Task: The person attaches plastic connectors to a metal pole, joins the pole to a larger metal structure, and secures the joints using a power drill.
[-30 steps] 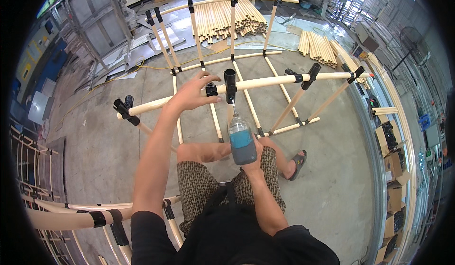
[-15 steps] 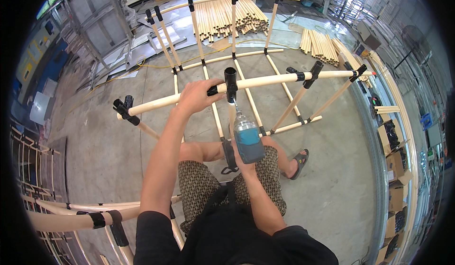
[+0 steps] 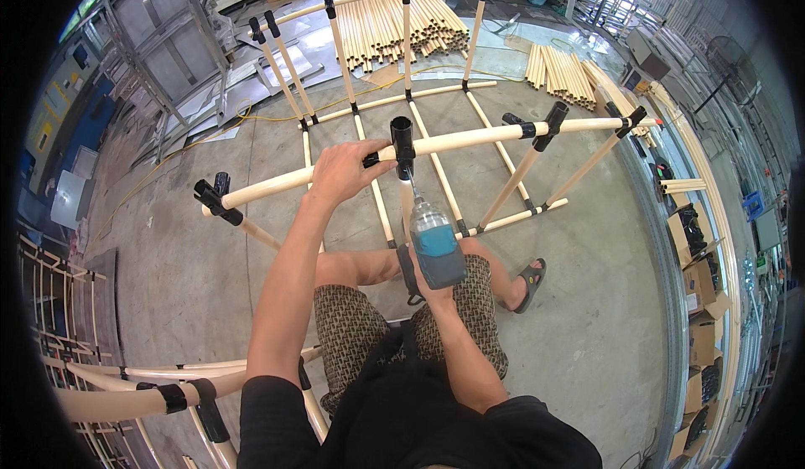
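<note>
My left hand (image 3: 342,172) is closed around the cream horizontal pipe (image 3: 277,186), with its fingertips beside a black pipe joint (image 3: 402,144). Held in my right hand (image 3: 436,289) is a teal and grey power drill (image 3: 438,251). The drill's bit points up at the lower part of that joint; whether it touches a screw there is too small to tell. A cream upright runs down from the joint, partly behind the drill. The pipe belongs to a frame of cream pipes with black joints, standing over the concrete floor in front of my knees.
Beyond the frame lie a large stack of cream pipes (image 3: 402,29) and a smaller pile (image 3: 560,77). Another pipe structure (image 3: 117,402) stands close at my lower left. Open cardboard boxes (image 3: 700,289) with black parts line the right side. A yellow cable (image 3: 197,138) crosses the floor.
The view has shifted slightly, so the whole scene sits a little further left and up. Both hands keep their hold, and the drill stays at the same joint.
</note>
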`<state>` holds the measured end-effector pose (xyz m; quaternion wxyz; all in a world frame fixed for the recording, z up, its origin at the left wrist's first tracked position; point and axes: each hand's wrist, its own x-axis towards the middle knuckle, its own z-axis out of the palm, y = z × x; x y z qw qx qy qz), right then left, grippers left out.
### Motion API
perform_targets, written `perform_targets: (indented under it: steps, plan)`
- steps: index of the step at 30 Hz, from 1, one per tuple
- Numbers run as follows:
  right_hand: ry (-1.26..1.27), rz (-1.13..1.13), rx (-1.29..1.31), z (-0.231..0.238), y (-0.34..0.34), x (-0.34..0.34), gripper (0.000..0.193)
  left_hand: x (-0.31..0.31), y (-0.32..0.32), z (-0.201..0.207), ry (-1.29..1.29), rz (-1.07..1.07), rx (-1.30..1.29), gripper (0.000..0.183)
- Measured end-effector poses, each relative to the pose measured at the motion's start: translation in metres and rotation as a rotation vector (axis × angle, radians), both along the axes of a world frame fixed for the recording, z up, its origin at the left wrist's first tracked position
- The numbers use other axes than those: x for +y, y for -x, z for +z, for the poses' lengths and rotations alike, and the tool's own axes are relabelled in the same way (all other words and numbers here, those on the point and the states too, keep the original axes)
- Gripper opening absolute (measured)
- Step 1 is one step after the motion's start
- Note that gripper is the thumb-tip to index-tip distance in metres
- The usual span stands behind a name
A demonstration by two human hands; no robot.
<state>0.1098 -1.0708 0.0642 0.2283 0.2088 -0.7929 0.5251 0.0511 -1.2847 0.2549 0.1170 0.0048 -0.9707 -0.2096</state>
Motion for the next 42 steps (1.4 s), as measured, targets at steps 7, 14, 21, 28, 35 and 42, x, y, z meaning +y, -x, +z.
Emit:
perform_targets:
  steps: [7, 14, 21, 28, 35, 42]
  plan:
    - [0.130, 0.160, -0.139, 0.039, 0.002, 0.010, 0.022, 0.001, 0.000, 0.002, -0.014, 0.008, -0.009, 0.047]
    - [0.000, 0.046, 0.139, -0.011, 0.015, 0.011, 0.025, 0.004, 0.003, -0.001, 0.016, 0.025, 0.012, 0.046]
    - [0.103, 0.029, -0.026, -0.015, 0.010, -0.002, 0.022, 0.006, 0.000, 0.005, 0.029, 0.019, -0.001, 0.046]
    - [0.100, 0.072, -0.031, -0.006, 0.013, 0.001, 0.023, 0.003, -0.001, -0.002, 0.003, 0.011, 0.057, 0.046]
    - [0.027, 0.124, 0.024, 0.018, 0.015, 0.008, 0.023, 0.006, -0.004, 0.006, -0.006, 0.016, 0.031, 0.047]
    - [-0.097, 0.027, 0.062, -0.020, 0.014, 0.000, 0.015, 0.004, 0.000, -0.003, 0.018, 0.013, 0.072, 0.046]
